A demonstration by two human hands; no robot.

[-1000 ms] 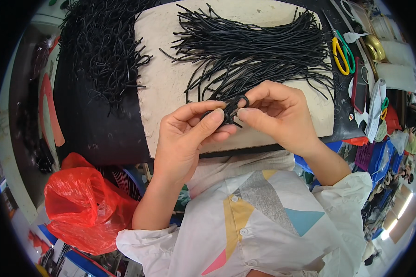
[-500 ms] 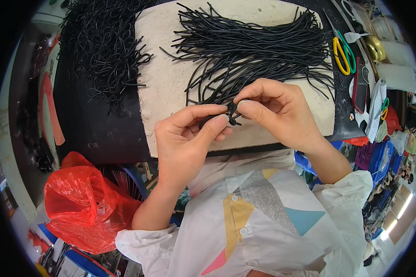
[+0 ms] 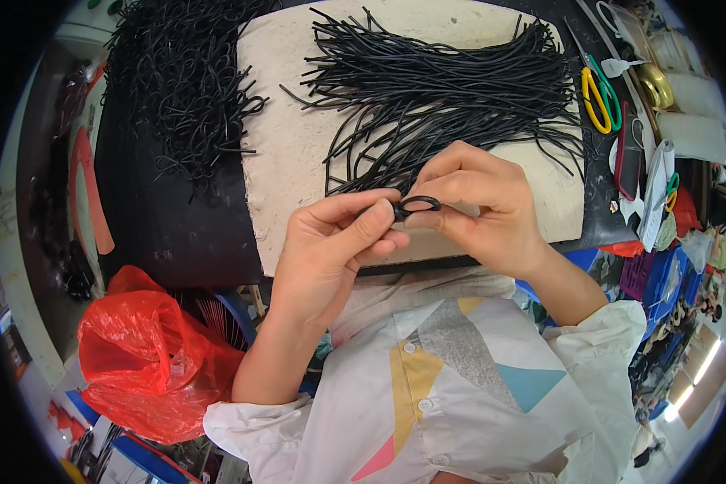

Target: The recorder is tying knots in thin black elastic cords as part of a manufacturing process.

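Above the tabletop (image 3: pixel 185 234), toward its near edge: one looped black cord (image 3: pixel 424 198), pinched by my left grip (image 3: pixel 324 235); my right grip (image 3: pixel 494 208), nearly closed at the cord; whether holding, I cannot tell.

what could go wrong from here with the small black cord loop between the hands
The small black cord loop could slip or lose its shape, as the left hand pinches just a small part while the right hand works close against it. It might also snag on the long, loose black cords lying just beyond on the cream board.
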